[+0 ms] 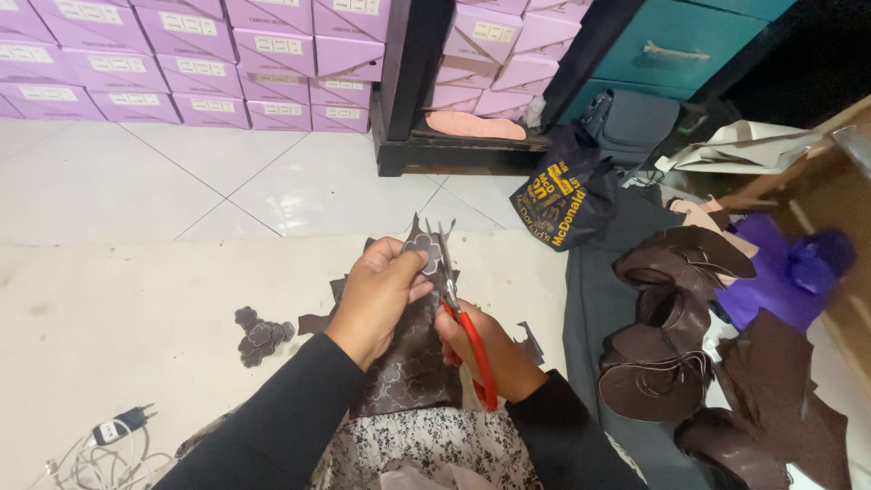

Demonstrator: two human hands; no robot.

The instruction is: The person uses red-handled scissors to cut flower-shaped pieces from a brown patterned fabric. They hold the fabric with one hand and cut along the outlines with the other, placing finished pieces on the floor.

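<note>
My left hand (376, 295) pinches the top of a dark brown leather sheet (413, 367) marked with pale flower outlines, holding it upright over my lap. My right hand (481, 349) grips red-handled scissors (472, 349). Their blades (447, 263) point up into the sheet's upper edge, right beside my left fingers. A small heap of cut flower-shaped leather pieces (260, 336) lies on the cream mat (136, 318) to the left of my left arm.
A pile of curved dark brown leather pieces (671, 336) lies to the right, with a purple bag (789, 268) beyond it. A dark printed bag (553, 195), stacked lilac boxes (181, 63) and a black shelf (435, 150) stand behind. A white charger cable (100, 449) is at bottom left.
</note>
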